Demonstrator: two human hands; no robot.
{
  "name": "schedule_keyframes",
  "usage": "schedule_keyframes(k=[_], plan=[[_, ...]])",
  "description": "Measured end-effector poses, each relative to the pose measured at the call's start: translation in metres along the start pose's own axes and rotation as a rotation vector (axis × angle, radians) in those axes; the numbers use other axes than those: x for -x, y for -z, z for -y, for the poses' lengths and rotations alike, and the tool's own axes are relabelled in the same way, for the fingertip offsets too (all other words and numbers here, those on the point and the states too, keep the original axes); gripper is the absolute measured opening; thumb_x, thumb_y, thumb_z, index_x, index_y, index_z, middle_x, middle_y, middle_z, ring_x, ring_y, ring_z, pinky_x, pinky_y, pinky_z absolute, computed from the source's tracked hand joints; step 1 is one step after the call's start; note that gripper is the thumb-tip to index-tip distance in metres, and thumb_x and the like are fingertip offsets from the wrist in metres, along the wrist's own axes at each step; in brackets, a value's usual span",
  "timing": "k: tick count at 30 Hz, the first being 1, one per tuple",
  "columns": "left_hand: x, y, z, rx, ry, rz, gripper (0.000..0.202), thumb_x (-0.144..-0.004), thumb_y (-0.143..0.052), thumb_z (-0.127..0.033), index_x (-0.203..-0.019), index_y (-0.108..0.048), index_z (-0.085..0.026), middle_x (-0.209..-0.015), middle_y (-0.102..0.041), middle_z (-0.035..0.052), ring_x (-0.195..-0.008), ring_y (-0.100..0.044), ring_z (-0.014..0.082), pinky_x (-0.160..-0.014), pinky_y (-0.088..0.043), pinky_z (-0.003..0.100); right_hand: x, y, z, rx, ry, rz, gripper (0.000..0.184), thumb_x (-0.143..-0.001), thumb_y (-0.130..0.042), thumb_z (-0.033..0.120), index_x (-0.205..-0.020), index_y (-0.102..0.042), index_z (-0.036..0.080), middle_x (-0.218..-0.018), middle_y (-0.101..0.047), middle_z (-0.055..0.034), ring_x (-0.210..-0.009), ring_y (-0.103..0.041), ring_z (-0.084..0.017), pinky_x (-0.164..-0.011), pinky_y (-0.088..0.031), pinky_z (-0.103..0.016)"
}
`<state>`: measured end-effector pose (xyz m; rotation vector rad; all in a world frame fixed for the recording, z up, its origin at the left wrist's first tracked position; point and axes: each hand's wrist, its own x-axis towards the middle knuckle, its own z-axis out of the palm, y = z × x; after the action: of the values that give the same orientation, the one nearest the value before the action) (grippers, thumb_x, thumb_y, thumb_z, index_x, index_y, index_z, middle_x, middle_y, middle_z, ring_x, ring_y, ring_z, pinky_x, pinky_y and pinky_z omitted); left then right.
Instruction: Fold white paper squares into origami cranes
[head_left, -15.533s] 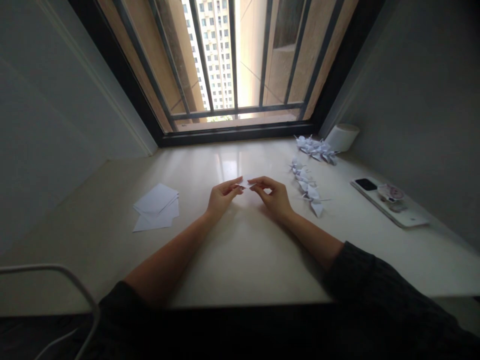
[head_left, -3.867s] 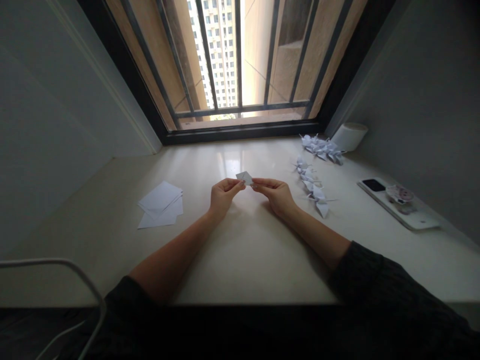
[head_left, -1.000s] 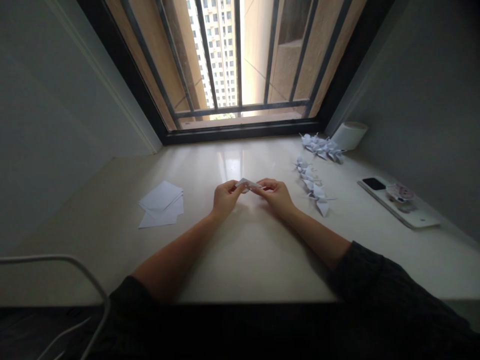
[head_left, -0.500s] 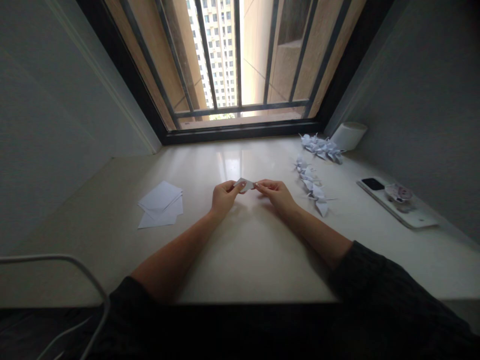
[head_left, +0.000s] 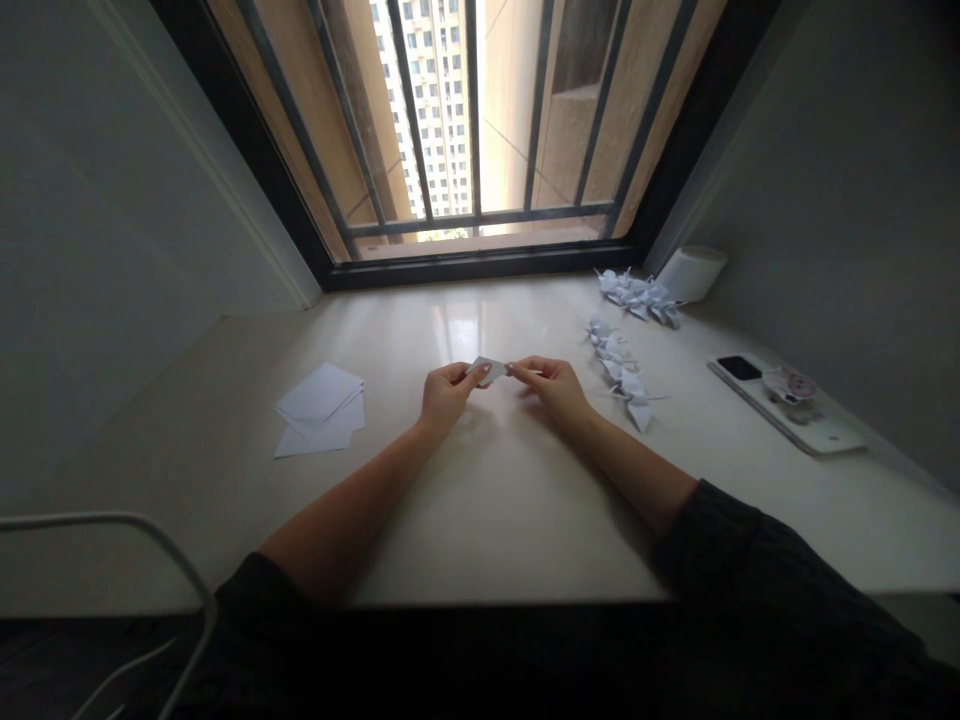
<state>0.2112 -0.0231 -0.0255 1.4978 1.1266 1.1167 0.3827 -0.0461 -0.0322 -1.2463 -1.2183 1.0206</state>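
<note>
A small folded piece of white paper (head_left: 491, 370) is held just above the sill between both hands. My left hand (head_left: 448, 392) pinches its left side, the thumb lying across the front. At the paper's right corner, the thumb and fingertips of my right hand (head_left: 551, 385) close on it. Fingers partly cover the folds, so their exact shape cannot be made out. Beyond my right hand runs a row of folded paper cranes (head_left: 619, 365), with a further cluster of paper cranes (head_left: 637, 296) behind it. White paper sheets (head_left: 322, 405) lie in a loose stack left of my left hand.
A phone (head_left: 787, 405) with a round grip on its back lies at the right. Against the right wall near the window stands a white roll (head_left: 694, 272). A pale cable (head_left: 150, 530) loops in at lower left. The barred window (head_left: 480, 265) closes off the far side.
The view has shifted very slightly. Both hands keep their grip on the folded paper, with hardly any visible movement.
</note>
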Motion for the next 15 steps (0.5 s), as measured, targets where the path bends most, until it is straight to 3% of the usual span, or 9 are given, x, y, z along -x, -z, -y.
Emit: schedule_keyframes(k=[3,6,10,15], plan=[[-0.0015,0.0014,0.0026,-0.002,0.008,-0.004,0.038,-0.069,-0.065,-0.053,-0.072,-0.070,-0.016,-0.067,-0.068,0.0042,-0.060,-0.058,0.0142,-0.054,-0.038,0.024,-0.0020,0.0010,-0.0017,0.109,0.157,-0.024,0.030,-0.073,-0.061,0.048,-0.071,-0.071,0.020,-0.071,-0.065,-0.0027,-0.067,-0.056,-0.015,-0.062,-0.043,-0.028],[-0.0036,0.0030,0.0053,0.012,0.010,-0.018,0.040,-0.069,-0.065,-0.054,-0.075,-0.070,-0.016,-0.068,-0.069,0.0048,-0.064,-0.060,0.0152,-0.055,-0.041,0.024,-0.0037,0.0016,-0.0026,0.082,0.224,-0.045,0.031,-0.080,-0.054,0.046,-0.086,-0.071,0.022,-0.085,-0.067,-0.0038,-0.082,-0.059,-0.017,-0.071,-0.045,-0.029],[-0.0045,0.0031,0.0066,-0.018,0.006,-0.017,0.042,-0.069,-0.063,-0.055,-0.077,-0.069,-0.015,-0.070,-0.069,0.0047,-0.066,-0.061,0.0148,-0.057,-0.041,0.023,-0.0028,-0.0019,-0.0024,0.062,0.222,-0.043,0.036,-0.077,-0.058,0.046,-0.103,-0.067,0.022,-0.089,-0.068,-0.0036,-0.078,-0.060,-0.016,-0.069,-0.048,-0.028],[-0.0024,0.0024,0.0050,-0.028,-0.019,0.029,0.042,-0.071,-0.061,-0.056,-0.077,-0.068,-0.014,-0.072,-0.069,0.0040,-0.068,-0.061,0.0148,-0.059,-0.041,0.023,-0.0004,-0.0073,-0.0047,0.125,0.277,0.012,0.036,-0.068,-0.070,0.043,-0.099,-0.070,0.023,-0.092,-0.071,-0.0046,-0.072,-0.062,-0.016,-0.068,-0.050,-0.030]])
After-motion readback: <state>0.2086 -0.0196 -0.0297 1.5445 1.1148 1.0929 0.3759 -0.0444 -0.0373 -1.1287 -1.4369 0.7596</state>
